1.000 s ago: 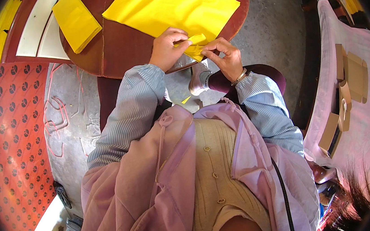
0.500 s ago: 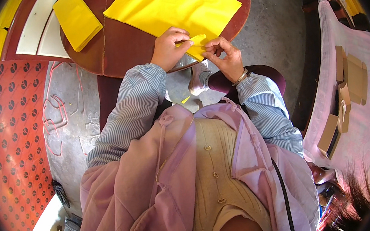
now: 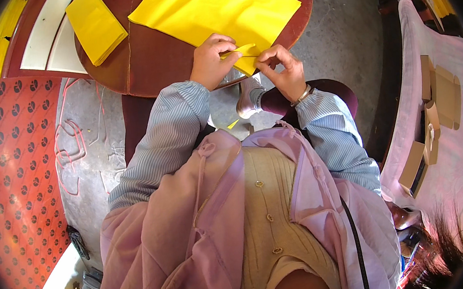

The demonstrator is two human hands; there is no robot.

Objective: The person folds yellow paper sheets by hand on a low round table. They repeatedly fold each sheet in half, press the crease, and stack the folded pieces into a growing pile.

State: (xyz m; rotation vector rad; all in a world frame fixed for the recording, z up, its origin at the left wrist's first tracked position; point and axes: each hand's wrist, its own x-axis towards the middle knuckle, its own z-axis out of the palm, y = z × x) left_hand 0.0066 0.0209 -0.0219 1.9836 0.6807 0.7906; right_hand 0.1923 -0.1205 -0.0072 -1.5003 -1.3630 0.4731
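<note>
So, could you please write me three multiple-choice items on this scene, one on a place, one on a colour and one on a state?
1. Where does the folded stack of yellow paper lie?
A. On the round brown table, left of the big yellow sheet
B. On the pink cloth
C. On the person's lap

2. What colour is the small folded piece of paper between the hands?
A. White
B. Yellow
C. Red

3. How is that small piece held?
A. Left hand only
B. Lying untouched
C. Pinched by left hand and right hand

Answers: 1 A, the stack sits on the tabletop beside the sheet; 2 B, it matches the sheet; 3 C, fingers of both hands meet on it.
</note>
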